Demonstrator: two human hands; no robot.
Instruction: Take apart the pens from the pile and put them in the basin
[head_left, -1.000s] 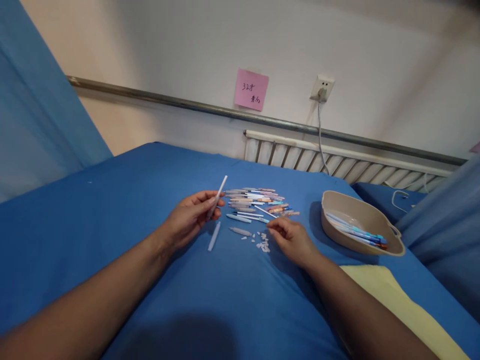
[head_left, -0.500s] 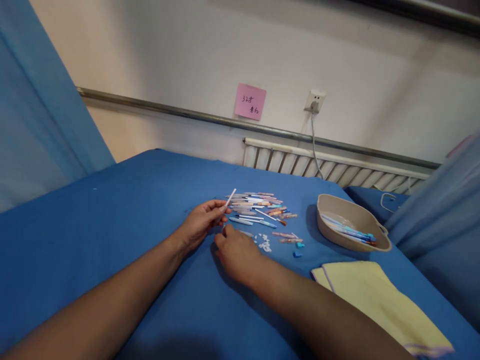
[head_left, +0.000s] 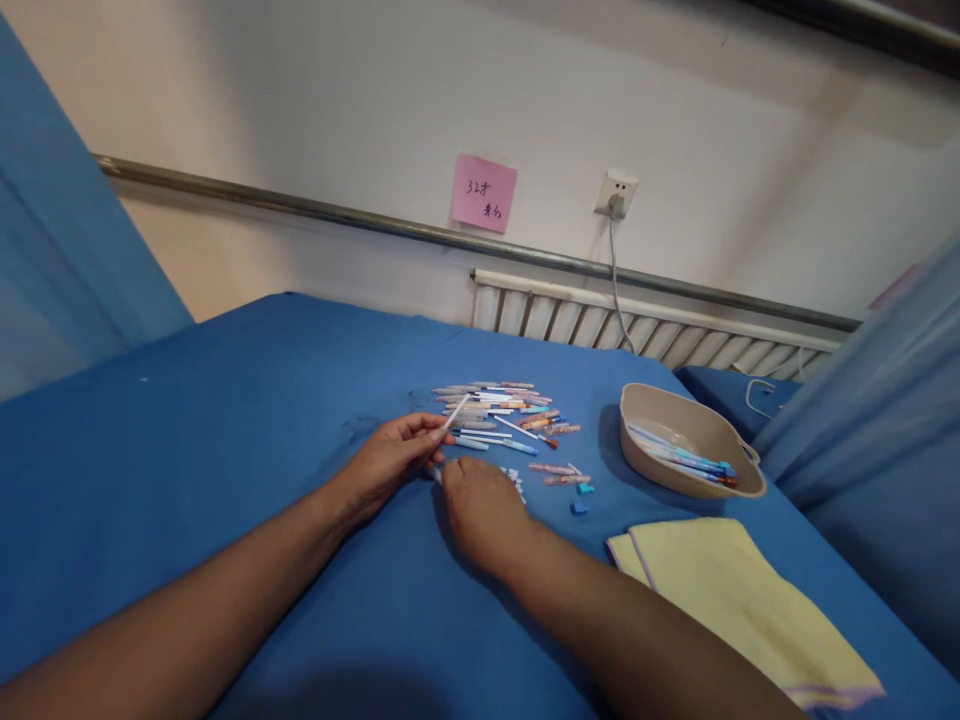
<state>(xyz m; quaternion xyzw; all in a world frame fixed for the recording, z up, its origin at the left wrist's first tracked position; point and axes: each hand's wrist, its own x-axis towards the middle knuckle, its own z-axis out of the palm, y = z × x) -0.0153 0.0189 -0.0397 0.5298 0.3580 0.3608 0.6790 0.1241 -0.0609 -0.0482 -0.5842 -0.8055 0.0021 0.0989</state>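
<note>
My left hand (head_left: 390,458) pinches a thin white pen tube (head_left: 454,413) that points up and to the right over the blue table cover (head_left: 247,420). My right hand (head_left: 480,510) lies just right of it, fingers curled down at the cloth, closed on something I cannot make out. A pile of loose pens and pen parts (head_left: 499,410) lies just beyond both hands. A few small white bits (head_left: 517,485) and two small blue caps (head_left: 579,498) lie to the right of my right hand.
A beige oval basket (head_left: 690,440) holding several pens stands at the right. A yellow cloth (head_left: 742,590) lies at the near right. At the back are a wall with a pink note (head_left: 484,193), a socket with a cable (head_left: 615,195) and a radiator (head_left: 645,325).
My right hand moved left from the small white bits to beside my left hand. My left hand lowered the white tube. The white piece that lay below my left hand is now hidden.
</note>
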